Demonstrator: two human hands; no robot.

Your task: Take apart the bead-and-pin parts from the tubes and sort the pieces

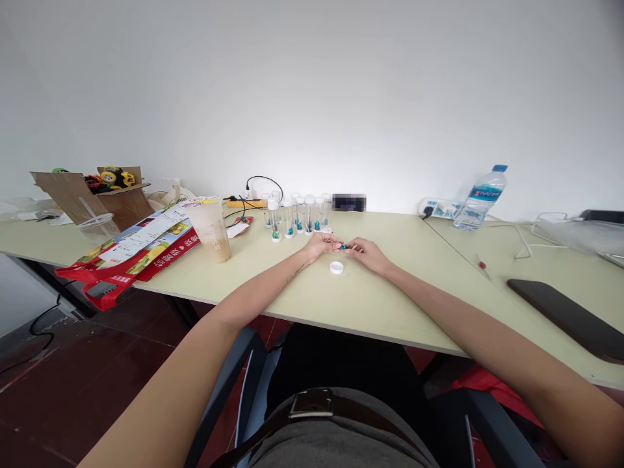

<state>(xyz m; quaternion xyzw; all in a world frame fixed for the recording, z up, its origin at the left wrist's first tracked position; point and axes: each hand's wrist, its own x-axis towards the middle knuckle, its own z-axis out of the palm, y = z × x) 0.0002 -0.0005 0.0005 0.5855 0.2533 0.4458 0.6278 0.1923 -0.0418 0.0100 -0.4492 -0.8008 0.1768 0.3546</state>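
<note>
My left hand point(319, 246) and my right hand point(366, 252) rest on the pale green table point(302, 292), fingertips meeting over a small teal object point(344, 246). Both hands pinch it between closed fingers; what else they hold is too small to make out. A white round cap point(336, 267) lies on the table just in front of the hands. Behind them stands a row of several clear vials with white caps point(297, 214), some with teal or green bits at the bottom.
An iced drink cup point(212, 229) and red printed bags point(131, 257) lie at the left, with a cardboard box of toys point(95, 192) behind. A water bottle point(480, 198), a power strip point(439, 208), a small screwdriver point(482, 265) and a dark phone point(568, 317) are at the right.
</note>
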